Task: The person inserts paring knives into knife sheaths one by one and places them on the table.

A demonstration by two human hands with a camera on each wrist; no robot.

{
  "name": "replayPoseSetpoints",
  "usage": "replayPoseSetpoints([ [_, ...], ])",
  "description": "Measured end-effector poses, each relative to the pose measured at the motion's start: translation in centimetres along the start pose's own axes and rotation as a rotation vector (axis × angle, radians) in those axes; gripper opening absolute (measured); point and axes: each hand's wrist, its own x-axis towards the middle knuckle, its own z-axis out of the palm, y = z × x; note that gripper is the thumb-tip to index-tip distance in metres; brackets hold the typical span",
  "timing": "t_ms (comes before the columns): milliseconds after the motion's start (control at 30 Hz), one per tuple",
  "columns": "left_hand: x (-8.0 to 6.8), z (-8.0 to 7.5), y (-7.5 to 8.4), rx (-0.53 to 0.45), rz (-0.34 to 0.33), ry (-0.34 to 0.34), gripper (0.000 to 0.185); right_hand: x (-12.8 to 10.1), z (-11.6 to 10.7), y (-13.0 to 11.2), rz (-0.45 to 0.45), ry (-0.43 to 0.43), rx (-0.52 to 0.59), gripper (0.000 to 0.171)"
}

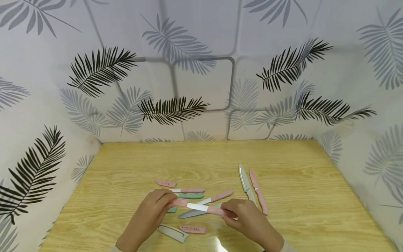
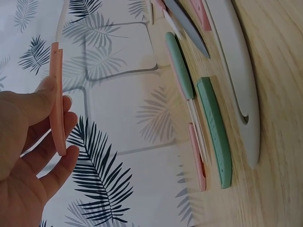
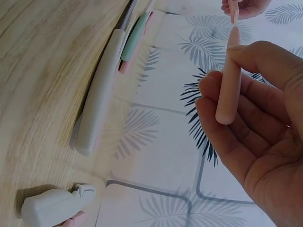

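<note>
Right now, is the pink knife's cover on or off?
Partly on: the left hand holds the pink cover over the tip, with white blade showing.

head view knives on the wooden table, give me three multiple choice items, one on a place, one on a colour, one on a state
1. Where does the grey knife lie?
A. left of the hands
B. right of the hands
C. on the wall

2. What colour is the sheath in the left hand?
A. pink
B. black
C. yellow

3. How is the knife in the right hand?
A. fully sheathed
B. lying untouched
C. white blade partly bare

Key: B, it lies beside a pink knife to the right; A, pink in both views; C, white blade shows between sheath and handle.
</note>
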Motion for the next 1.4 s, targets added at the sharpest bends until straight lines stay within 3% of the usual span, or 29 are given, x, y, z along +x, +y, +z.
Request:
replayPoseSetpoints([
  [333,0.3,0.9,0.4,-0.019,0.032,-0.031,0.02,0.8,0.6,-0.5,-0.067,0.012,-0.06,0.007],
  [667,0.7,2.0,1.2,-0.045,0.004,-0.07,0.017,1.4,1.1,-1.4,-0.006,-0.035,-0.067,0.007],
  [1000,0.7,2.4,1.2,-0.009,0.075,-0.024,0.019,1.2,1.6,-1.5,-0.01,-0.042,-0.142,0.019],
  [1167,0.9,2.8,1.4,-0.001,0.108,-0.01,0.021,1.2,1.8,-1.3,-0.011,-0.011,-0.206,0.014],
  [1400,1.0,3.3,1.6,0.029,0.159,-0.001,0.022,1.0,1.7,-1.3,0.014,-0.052,-0.213,0.008],
])
